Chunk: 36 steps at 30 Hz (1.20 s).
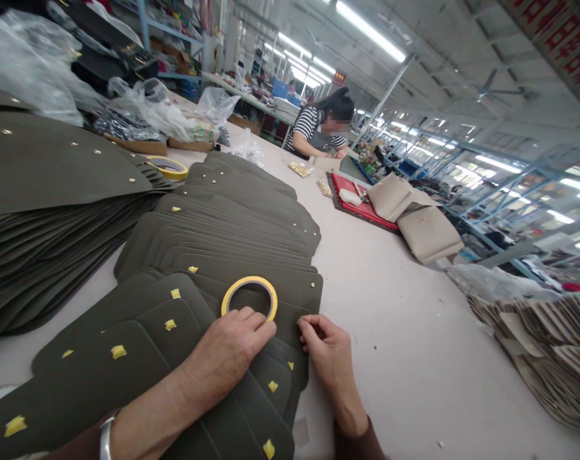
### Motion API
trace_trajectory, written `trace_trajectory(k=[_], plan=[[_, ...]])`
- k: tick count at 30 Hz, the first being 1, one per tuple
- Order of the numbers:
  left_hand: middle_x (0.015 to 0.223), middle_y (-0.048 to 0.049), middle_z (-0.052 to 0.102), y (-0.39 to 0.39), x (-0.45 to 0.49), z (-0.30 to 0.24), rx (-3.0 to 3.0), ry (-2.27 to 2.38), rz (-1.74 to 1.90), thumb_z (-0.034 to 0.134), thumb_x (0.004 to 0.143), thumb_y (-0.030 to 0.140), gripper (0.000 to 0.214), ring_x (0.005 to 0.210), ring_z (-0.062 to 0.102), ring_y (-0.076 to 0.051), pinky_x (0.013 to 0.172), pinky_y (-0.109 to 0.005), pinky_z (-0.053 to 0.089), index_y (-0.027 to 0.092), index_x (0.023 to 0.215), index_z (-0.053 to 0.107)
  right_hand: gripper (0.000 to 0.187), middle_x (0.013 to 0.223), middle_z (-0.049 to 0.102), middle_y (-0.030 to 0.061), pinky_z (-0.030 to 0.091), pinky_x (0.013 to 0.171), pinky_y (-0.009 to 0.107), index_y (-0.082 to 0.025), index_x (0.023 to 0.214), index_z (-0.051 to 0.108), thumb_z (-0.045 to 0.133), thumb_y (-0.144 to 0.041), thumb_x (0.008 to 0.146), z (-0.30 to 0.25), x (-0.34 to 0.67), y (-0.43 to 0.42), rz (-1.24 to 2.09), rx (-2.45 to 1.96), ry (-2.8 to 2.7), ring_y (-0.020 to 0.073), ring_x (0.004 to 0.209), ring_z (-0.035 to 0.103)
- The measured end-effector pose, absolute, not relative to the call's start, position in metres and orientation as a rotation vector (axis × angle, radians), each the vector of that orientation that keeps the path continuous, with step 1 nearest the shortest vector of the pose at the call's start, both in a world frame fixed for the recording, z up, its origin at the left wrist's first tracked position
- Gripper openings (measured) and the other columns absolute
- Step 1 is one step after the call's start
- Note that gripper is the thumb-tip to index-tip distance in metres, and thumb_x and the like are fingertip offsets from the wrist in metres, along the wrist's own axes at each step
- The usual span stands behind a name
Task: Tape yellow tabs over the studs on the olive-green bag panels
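Note:
My left hand [235, 348] grips the near rim of a roll of yellow tape [250, 281], which stands on edge over the dark olive panels [280, 278]. The fingers curl over the roll and hide its lower part. My right hand [328, 348] is closed in a pinch at the right edge of a panel. Whatever lies between its thumb and forefinger is too small to make out. Small yellow tape pieces [170, 325] are stuck near the ends of several overlapping panels. Other panels farther back show small metal studs [312, 285].
On the left rises a thick stack of olive panels [64, 166], with a second yellow tape roll [168, 167] behind. Plastic bags [160, 108] lie beyond. Beige pieces [428, 230] and a red tray [350, 191] sit far right. A co-worker [319, 124] works across the table [390, 332].

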<state>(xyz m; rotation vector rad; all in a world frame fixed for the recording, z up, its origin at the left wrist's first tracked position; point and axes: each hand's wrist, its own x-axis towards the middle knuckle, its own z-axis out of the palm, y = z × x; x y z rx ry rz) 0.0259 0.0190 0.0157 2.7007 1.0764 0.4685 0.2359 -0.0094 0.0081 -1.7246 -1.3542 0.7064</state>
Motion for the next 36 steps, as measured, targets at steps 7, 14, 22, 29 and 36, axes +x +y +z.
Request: trace_trajectory(k=[7, 14, 22, 29, 36], plan=[[0.092, -0.0026, 0.062, 0.02, 0.025, 0.011, 2.699, 1.076, 0.489, 0.053, 0.094, 0.01, 0.012, 0.085, 0.056, -0.021, 0.076, -0.035, 0.047, 0.02, 0.094, 0.059, 0.014, 0.064, 0.07, 0.0003, 0.048, 0.059, 0.027, -0.02, 0.089, 0.068, 0.059, -0.03, 0.086, 0.01, 0.231, -0.005, 0.342, -1.78, -1.587, 0.0172, 0.057, 0.063], [0.087, -0.0032, 0.06, 0.022, 0.027, 0.01, 2.774, 1.089, 0.543, 0.052, 0.093, 0.01, 0.012, 0.08, 0.052, -0.023, 0.073, -0.037, 0.041, 0.02, 0.09, 0.058, 0.016, 0.07, 0.071, 0.0021, 0.051, 0.058, 0.026, -0.02, 0.082, 0.066, 0.058, -0.033, 0.089, 0.005, 0.244, -0.021, 0.495, -1.735, -1.502, 0.0173, 0.062, 0.067], [0.08, -0.0033, 0.059, 0.022, 0.025, 0.015, 2.764, 0.923, 0.741, 0.038, 0.098, 0.014, 0.023, 0.074, 0.052, -0.021, 0.069, -0.037, 0.042, 0.019, 0.085, 0.056, 0.019, 0.082, 0.075, 0.0055, 0.051, 0.07, 0.028, -0.02, 0.085, 0.073, 0.054, -0.022, 0.091, 0.003, 0.229, -0.012, 0.152, -1.712, -1.706, 0.0186, 0.072, 0.07], [0.092, -0.0042, 0.069, 0.022, 0.019, 0.015, 2.569, 0.694, 1.142, 0.042, 0.099, 0.013, 0.019, 0.082, 0.066, -0.015, 0.074, -0.024, 0.054, 0.017, 0.113, 0.055, 0.018, 0.068, 0.072, 0.0005, 0.045, 0.06, 0.025, -0.021, 0.072, 0.074, 0.063, -0.022, 0.086, 0.027, 0.239, -0.022, 0.578, -1.791, -1.848, 0.0161, 0.062, 0.065], [0.099, -0.0074, 0.074, 0.021, 0.021, 0.013, 2.621, 0.7, 1.18, 0.041, 0.102, 0.021, 0.039, 0.081, 0.073, -0.016, 0.072, -0.025, 0.058, 0.012, 0.14, 0.038, 0.023, 0.095, 0.072, 0.0049, 0.053, 0.078, 0.029, -0.021, 0.109, 0.067, 0.058, -0.012, 0.089, 0.043, 0.218, -0.033, 0.417, -1.298, -1.835, 0.0177, 0.085, 0.066]])
